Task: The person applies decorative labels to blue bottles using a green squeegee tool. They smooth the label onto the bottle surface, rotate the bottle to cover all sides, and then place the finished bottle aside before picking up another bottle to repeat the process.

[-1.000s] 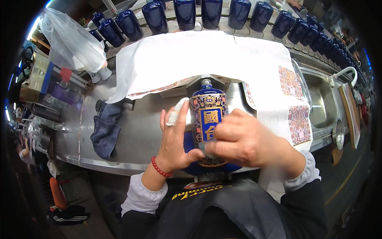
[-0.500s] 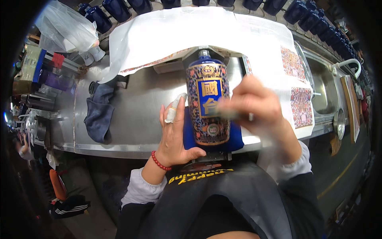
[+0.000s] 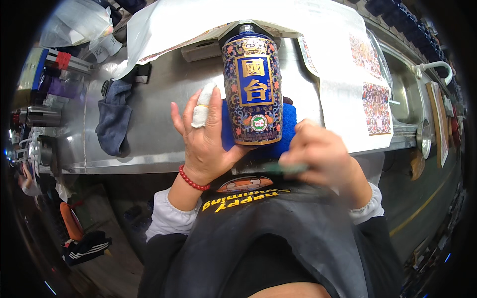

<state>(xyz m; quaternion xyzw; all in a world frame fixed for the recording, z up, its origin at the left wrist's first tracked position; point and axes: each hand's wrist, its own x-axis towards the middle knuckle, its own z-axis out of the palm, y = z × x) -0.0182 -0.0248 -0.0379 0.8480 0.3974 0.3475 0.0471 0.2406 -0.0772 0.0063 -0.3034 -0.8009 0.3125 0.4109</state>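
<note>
A blue bottle point(image 3: 255, 111) with a dense floral wrap, gold characters and a round green-and-white emblem lies with its neck pointing away from me. Under it is a bright blue cloth pad point(image 3: 288, 126). My left hand point(image 3: 204, 136) is open at the bottle's left side, its thumb against the base and its fingers stretched out. White wrapping covers one of those fingers. Nearer to me than the base, to the right, my right hand point(image 3: 320, 155) is closed on a flat greenish piece point(image 3: 288, 168); motion blurs both, so its exact kind is unclear.
White sheets with printed floral panels point(image 3: 343, 94) drape over the far and right side of the steel counter point(image 3: 159, 119). A dark grey cloth point(image 3: 114, 119) lies at left. Right of the sheets is a sink point(image 3: 403, 102) with a white faucet point(image 3: 437, 67). Dark blue bottles point(image 3: 387, 20) line the back.
My right hand has swung down from the bottle's front to below its base, with the greenish piece. The whole view has shifted, so the bottle appears higher. My left hand stays beside it.
</note>
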